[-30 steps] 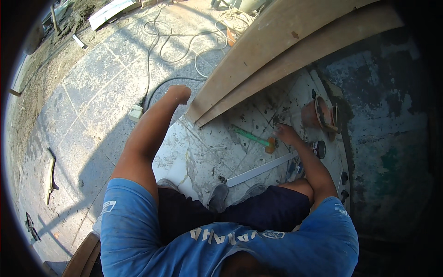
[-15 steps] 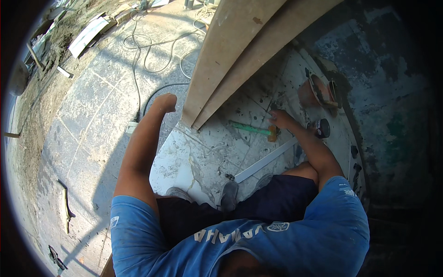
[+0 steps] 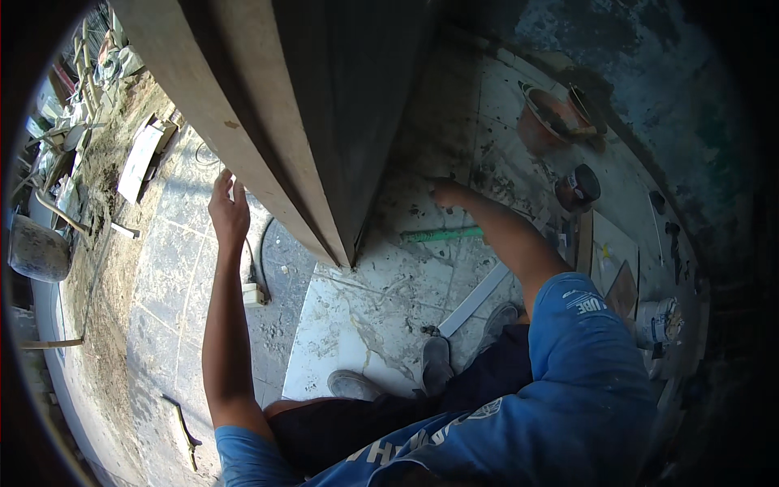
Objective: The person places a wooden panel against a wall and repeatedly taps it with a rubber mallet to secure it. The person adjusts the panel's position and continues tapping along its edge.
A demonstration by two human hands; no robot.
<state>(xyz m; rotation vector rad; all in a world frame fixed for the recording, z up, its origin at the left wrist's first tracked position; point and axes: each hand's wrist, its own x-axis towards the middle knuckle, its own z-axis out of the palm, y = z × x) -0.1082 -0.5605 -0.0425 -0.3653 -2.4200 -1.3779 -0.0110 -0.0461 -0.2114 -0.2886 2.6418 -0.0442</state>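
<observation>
A tall brown board-like post with a stepped edge [image 3: 243, 122] rises in front of me, its narrow lower end on the white tiles. Beside its left edge is my left hand [image 3: 230, 208], raised with the fingers stretched and apart; it holds nothing. On the post's shaded right side, apart from it, my right hand [image 3: 451, 194] reaches out over the floor. Its fingers look partly extended in shadow, with nothing visible in them. Below that hand lies a green hammer handle [image 3: 442, 234]; my right forearm hides the head.
A white flat bar [image 3: 475, 300] lies near my shoes [image 3: 436, 365]. To the right are an orange bucket [image 3: 542, 122], a dark round can [image 3: 578, 188] and a clear container [image 3: 656, 321]. A white power socket box [image 3: 254, 294] with a cable sits left of the post.
My view has turned, and the post now stands further left and covers more of the scene. My left hand has gone from closed to spread fingers beside its edge. The right hand stays extended.
</observation>
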